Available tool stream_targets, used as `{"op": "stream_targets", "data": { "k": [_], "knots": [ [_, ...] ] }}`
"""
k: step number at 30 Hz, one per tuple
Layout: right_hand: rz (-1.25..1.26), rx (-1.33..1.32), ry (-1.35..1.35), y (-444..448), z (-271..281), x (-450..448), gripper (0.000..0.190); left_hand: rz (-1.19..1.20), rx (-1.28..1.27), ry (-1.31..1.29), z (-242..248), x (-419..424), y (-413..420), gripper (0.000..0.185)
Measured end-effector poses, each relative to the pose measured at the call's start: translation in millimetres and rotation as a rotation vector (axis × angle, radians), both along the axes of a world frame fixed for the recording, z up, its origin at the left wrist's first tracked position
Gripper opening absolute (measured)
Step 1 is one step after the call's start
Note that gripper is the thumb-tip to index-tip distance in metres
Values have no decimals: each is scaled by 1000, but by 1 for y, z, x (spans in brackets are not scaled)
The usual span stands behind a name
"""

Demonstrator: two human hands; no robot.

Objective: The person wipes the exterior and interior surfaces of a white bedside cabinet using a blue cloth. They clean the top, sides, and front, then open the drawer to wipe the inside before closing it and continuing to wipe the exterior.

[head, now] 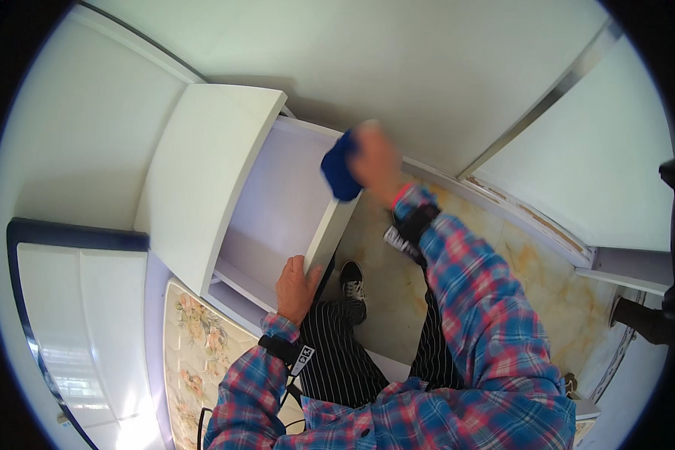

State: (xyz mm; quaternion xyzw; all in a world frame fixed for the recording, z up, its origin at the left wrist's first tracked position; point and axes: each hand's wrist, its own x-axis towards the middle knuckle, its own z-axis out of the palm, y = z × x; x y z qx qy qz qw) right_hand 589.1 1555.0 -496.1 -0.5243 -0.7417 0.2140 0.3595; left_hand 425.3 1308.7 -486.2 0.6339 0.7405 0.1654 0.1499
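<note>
A white nightstand [208, 163] stands against the wall with its drawer [281, 191] pulled out, and the part of the drawer's inside that shows holds nothing. My left hand [297, 287] rests on the near end of the drawer's front panel, fingers over its top edge. A dark blue cloth [342, 169] is in my right hand [376, 160], which is blurred, at the far corner of the drawer front. Whether the cloth touches the panel I cannot tell.
A floral mattress [194, 360] and a white headboard with a dark frame [79, 239] are at the left. White sliding doors [585, 146] with a worn bottom track [529, 216] stand at the right. My shoe [353, 281] is on the marbled floor [382, 275] below the drawer.
</note>
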Motion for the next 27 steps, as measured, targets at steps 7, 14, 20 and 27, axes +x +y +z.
{"op": "stream_targets", "data": {
  "k": [7, 14, 20, 27],
  "knots": [
    [29, -170, 718, 107, 0, 37, 39, -92, -88, -17, -3, -15, 6, 27],
    [112, -896, 1075, 111, -76, 25, 32, -73, -91, -102, 1, -17, 11, 24],
    [-39, -950, 995, 106, -184, 32, 31, -64, -157, -114, 6, -14, 15, 23],
    [-139, -991, 1138, 34, -265, 2, 35, -72, -146, -100, 6, -14, 16, 23]
  ]
}}
